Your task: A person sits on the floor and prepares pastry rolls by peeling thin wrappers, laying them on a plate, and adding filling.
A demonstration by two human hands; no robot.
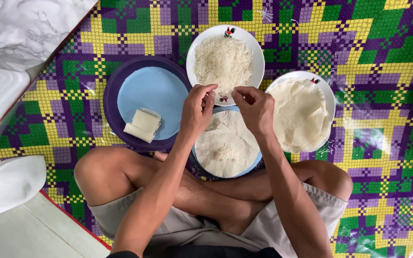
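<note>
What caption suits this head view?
Both hands, left hand and right hand, above a round wrapper beside a plate of white shreds.

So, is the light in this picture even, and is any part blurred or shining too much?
Head view: soft, even light, only faint shadows under both hands; the left hand and right hand are sharp; the mat shows slight sheen near the right; the noodle plate is bright but not washed out.

Bright, even daylight; soft shadows, sharp focus, slight wide-angle edge distortion.

You are looking at no packages, labels, signs or screens anywhere on the mat or floor here
</note>
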